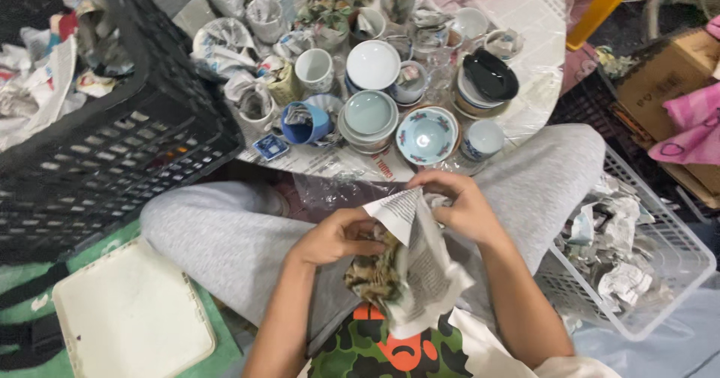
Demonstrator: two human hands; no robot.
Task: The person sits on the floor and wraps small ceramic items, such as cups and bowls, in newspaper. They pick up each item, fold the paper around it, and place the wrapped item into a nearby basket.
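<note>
Both hands — left hand (334,237), right hand (459,207) — grasp a newspaper-wrapped bundle (401,273); its contents are hidden. Beyond stand ceramic bowls (426,134), with a black crate (112,138) far left.

We see a low round table (536,18) with a pale top under clear plastic sheet, crowded with crockery. Near its front edge stands a patterned bowl (427,135) with a light blue inside, just beside a small white cup (481,139). To the left of the bowl sits a stack of pale green bowls (368,117), and next to that a blue cup (306,123) stuffed with paper. A small blue square dish (271,147) lies near the table's edge. Farther back we find a white bowl (373,65), a white mug (314,70) and a black bowl (490,75) atop a stack. Crumpled newspaper wrappings (225,44) lie among the pieces on the left and along the back.
</note>
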